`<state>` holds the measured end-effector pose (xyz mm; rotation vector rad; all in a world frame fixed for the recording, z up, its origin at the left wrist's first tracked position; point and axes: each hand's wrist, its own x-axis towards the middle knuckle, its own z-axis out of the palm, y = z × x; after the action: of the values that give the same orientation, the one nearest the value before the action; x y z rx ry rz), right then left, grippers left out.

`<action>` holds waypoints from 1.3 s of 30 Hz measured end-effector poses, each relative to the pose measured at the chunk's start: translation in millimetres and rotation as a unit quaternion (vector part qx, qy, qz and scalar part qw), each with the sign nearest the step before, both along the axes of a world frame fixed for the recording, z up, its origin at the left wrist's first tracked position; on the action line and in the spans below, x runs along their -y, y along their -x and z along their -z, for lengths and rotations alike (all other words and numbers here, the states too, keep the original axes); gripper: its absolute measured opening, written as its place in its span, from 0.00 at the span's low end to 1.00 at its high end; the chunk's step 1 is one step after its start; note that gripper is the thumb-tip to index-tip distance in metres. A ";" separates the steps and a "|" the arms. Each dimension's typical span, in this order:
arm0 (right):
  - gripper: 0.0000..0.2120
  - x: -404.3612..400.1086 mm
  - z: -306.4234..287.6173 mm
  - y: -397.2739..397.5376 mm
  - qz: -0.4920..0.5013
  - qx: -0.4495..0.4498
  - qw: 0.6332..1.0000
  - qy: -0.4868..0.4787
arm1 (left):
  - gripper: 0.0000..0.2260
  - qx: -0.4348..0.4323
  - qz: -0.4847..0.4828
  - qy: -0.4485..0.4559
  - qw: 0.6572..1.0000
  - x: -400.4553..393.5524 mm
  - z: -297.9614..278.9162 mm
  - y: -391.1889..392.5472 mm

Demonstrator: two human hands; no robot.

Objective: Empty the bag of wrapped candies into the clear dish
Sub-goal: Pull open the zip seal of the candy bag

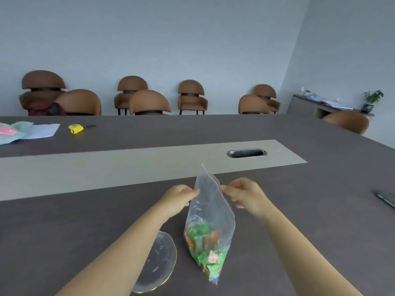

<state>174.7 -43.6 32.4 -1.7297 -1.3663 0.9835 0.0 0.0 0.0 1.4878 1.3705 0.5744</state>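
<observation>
A clear plastic bag (pixel 208 206) stands upright over the dark table, its lower part full of green and orange wrapped candies (pixel 205 246). My left hand (pixel 178 198) pinches the bag's upper left edge, and my right hand (pixel 245 194) pinches its upper right edge near the red seal strip. Whether the mouth of the bag is open cannot be told. The clear dish (pixel 160 263) lies flat on the table to the bag's left, partly hidden under my left forearm. No candy is in the visible part of the dish.
A yellow tape measure (pixel 75 128) and papers (pixel 25 131) lie at the far left of the table (pixel 299 210). A metal cable slot (pixel 246 153) sits in the light centre strip. A dark flat device (pixel 386 198) rests at the right edge. Brown chairs (pixel 192 97) line the far wall.
</observation>
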 end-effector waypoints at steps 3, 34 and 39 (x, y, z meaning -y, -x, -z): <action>0.10 -8.5 11.7 1.7 -0.046 0.040 0.998 0.029 | 0.12 0.079 -0.013 0.083 0.993 -3.7 12.4 -10.2; 0.08 -6.5 36.5 -3.3 -0.129 -0.073 0.989 0.021 | 0.11 0.191 0.006 0.085 0.978 4.1 22.0 -32.3; 0.10 -4.8 38.4 -3.0 -0.101 -0.052 0.993 0.013 | 0.11 0.212 0.031 0.111 0.970 6.5 22.6 -31.5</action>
<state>177.7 -38.8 -6.0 -1.5570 -1.4876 1.1901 31.5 -6.5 -22.6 1.1417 1.0132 0.6345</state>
